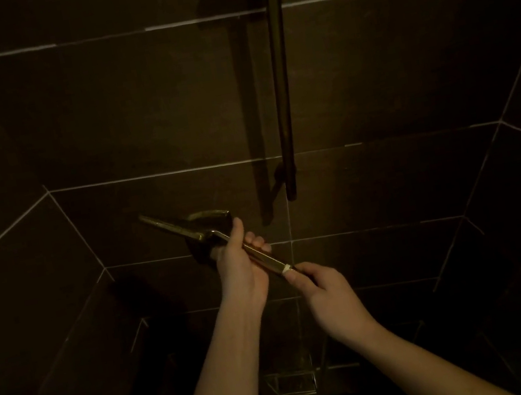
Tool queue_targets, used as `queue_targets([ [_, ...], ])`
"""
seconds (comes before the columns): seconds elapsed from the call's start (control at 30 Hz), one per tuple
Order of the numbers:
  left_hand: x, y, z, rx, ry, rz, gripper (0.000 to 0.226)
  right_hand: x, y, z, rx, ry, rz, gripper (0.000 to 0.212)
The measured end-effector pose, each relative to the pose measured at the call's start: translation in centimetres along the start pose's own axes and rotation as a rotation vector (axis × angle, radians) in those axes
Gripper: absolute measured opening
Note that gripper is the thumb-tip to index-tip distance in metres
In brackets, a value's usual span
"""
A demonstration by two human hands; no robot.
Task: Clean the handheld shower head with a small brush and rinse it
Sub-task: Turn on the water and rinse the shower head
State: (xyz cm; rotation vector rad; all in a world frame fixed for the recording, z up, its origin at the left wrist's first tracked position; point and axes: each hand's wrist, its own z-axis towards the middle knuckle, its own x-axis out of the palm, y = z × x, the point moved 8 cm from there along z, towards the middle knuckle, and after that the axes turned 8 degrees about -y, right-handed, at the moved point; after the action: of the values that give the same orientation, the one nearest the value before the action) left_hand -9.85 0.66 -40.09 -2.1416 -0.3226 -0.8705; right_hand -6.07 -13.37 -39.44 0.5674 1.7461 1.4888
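Shower head [188, 232] being held below the rail [283, 88].
Left hand [241, 263] is gripping its handle; right hand [323, 287] is pinching the handle's end.

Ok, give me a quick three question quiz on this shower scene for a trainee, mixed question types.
1. True or false: both hands grip the brass shower wand.
2. Which hand holds its lower end by the white band? A left B right
3. Fill in: the dark vertical rail is mounted on the ____ wall.

Key: 1 true, left hand and right hand. 2 B. 3 tiled.
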Motion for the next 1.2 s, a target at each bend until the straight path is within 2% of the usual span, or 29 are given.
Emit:
queue_targets([
  [0.1,-0.2,-0.2,-0.1,0.001,-0.001,-0.037,0.03,0.0,0.1,0.1,0.007,0.002,-0.017,0.019],
  [0.23,-0.2,-0.2,-0.2,-0.025,-0.01,-0.074,0.036,0.3,-0.2,0.0,0.018,0.002,-0.009,0.019],
  [0.37,0.1,-0.5,0.0,-0.074,0.039,-0.125,0.025,-0.1,0.3,0.2,-0.022,-0.021,-0.05,0.019],
  [0.63,0.4,-1.2,-0.1,-0.014,0.036,-0.07,0.007,0.2,0.9,-0.2,-0.056,0.015,-0.065,0.017],
  [0.7,0.8,-1.4,-0.2,-0.003,0.097,-0.056,0.013,0.3,1.0,-0.4,-0.065,0.023,-0.043,0.015],
  [0.83,1.3,-1.7,-0.6,-0.031,0.162,-0.061,0.005,-0.2,1.6,-0.1,-0.074,-0.006,-0.043,0.012],
  [0.9,1.1,-1.9,-0.2,-0.001,0.151,-0.003,0.01,-0.6,1.8,0.2,-0.092,-0.035,-0.076,0.012],
  [1.0,0.6,-2.0,0.7,0.05,0.11,0.015,0.029,-1.2,1.8,0.5,-0.092,-0.069,-0.079,0.014],
  [1.13,0.1,-1.2,1.2,0.003,0.079,-0.09,0.018,-1.5,1.8,1.1,-0.092,-0.086,-0.113,0.014],
  [1.2,-0.4,-0.5,1.1,-0.053,0.012,-0.149,0.021,-1.4,1.5,1.2,-0.085,-0.079,-0.145,0.013],
])
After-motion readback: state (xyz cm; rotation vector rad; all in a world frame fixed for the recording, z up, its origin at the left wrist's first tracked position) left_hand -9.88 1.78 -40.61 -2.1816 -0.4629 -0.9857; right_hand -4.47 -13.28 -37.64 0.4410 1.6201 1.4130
